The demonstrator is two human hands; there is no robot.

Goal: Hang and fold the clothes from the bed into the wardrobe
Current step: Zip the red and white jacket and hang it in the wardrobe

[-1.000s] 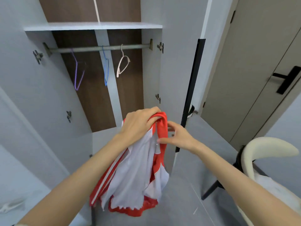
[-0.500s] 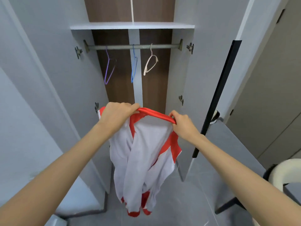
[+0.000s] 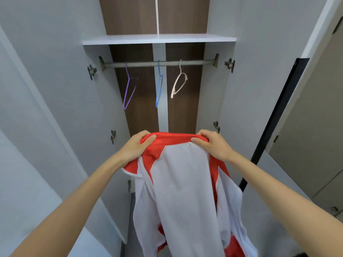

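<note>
Right, left hand (image 3: 138, 147) and right hand (image 3: 211, 145) each clamp one end of the red collar. The jacket (image 3: 181, 182) hangs limp before the open wardrobe (image 3: 183, 112), below the rail (image 3: 159, 63). Looks light, floppy, maybe slick; hold at collar or shoulder seams for the white hanger (image 3: 179, 84).

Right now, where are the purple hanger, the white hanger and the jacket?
purple hanger (image 3: 126, 89): head view, its long side.
white hanger (image 3: 175, 84): head view, its curved side.
jacket (image 3: 178, 173): head view, white back.

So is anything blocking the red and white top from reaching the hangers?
Nothing visible. The left hand and right hand grip the top; the wardrobe doors are open, with only air up to the bare hangers on the rail.
</note>
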